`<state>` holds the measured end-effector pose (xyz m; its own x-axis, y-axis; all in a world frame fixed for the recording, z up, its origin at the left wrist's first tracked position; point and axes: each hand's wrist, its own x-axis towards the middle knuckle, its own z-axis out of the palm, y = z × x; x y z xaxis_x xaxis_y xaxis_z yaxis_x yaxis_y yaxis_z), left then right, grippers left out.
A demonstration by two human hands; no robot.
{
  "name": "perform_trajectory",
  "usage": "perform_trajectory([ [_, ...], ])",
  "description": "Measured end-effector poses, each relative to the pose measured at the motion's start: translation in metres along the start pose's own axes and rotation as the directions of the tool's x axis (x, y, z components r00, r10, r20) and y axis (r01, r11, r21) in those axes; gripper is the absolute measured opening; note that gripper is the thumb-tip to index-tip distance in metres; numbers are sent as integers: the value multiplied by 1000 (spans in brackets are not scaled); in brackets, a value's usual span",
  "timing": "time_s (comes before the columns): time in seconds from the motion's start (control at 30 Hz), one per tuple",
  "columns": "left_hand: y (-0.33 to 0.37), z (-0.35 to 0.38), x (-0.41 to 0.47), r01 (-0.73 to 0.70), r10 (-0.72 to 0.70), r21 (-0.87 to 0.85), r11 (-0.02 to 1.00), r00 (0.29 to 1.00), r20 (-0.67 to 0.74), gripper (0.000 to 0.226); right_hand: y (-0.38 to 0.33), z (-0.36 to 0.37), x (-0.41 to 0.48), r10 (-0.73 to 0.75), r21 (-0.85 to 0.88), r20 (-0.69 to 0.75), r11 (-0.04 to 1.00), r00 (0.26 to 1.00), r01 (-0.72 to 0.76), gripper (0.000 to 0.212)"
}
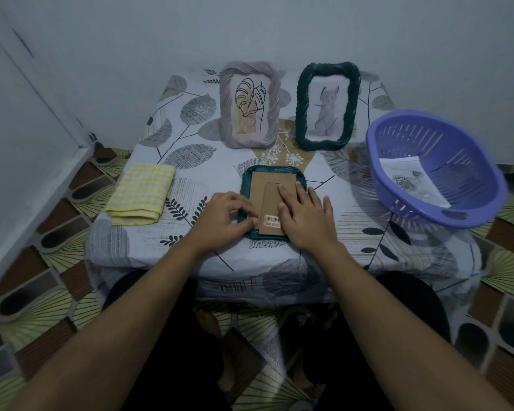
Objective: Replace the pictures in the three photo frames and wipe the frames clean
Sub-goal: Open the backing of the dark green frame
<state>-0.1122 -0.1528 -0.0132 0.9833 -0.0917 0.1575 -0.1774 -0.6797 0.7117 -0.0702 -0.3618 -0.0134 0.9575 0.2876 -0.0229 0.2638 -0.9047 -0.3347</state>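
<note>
Fingers on both hands working the back of a face-down teal frame (273,173) at table centre.
Left hand (226,216) has fingers curled, tips pinching at the frame's left edge; right hand (306,216) lies flat, fingers spread on the cardboard backing (272,188). Whatever picture's inside is hidden. At 12 o'clock stand a grey frame (250,103) and dark green frame (327,106); yellow cloth (141,194) at 9, purple basket (433,167) with prints at 2.

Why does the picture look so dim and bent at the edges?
Head view: the room light is low and bluish, so colours look muted; the wide lens bows the wall corner and the table edges; the purple basket stretches near the right side; both standing frames stay fairly sharp; no strong glare shows.
</note>
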Motion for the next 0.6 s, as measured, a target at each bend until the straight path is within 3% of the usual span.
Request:
perform_trajectory([
  [0.13,5,-8,-14,-8,6,28,1000,998,64,48,0,0,1,4,14,-3,1000,1000,-4,52],
  [0.6,8,-8,-23,-30,24,80,996,997,69,35,0,1,0,9,16,-5,1000,1000,-9,52],
])
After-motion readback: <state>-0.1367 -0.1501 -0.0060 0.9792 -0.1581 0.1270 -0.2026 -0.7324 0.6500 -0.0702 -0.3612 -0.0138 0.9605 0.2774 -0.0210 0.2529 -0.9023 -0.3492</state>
